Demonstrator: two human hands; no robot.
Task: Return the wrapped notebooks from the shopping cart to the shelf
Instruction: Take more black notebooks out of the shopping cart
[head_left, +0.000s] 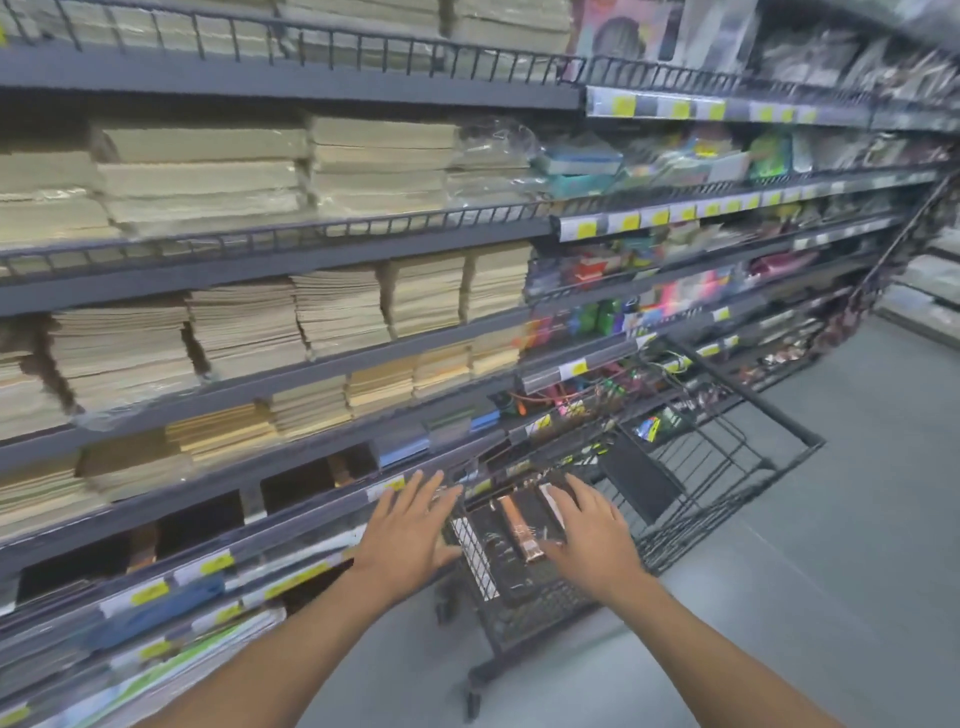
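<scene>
We count two hands over one shopping cart (727, 457), a black wire one standing on the grey floor (857, 519) just beside the shelf (291, 254). Our left hand (410, 525) is spread flat with the fingers fanned apart, hovering at the cart's near left corner, close to the shelf edge; it grips nothing. Our right hand (592, 530) is likewise splayed, palm down, its fingers reaching over the near end of the cart, and it too holds nothing that we can see.

Between the two hands, in the near end of the cart, lies the wrapped notebooks (511, 525) bundle: dark covers under glossy film, with one copper-coloured strip along the top. The frame is blurred, so we cannot count how many notebooks are in it (one pack is all we can make out). The left hand sits just off its left edge, the right hand's fingers just over its right edge; whether either touches the wrap we cannot tell.

On the shelf we count at least five levels stacked with pale paper pads (208, 171), many in clear film. Yellow price tags (623, 221) line the rails, too many and too blurred to count.
</scene>
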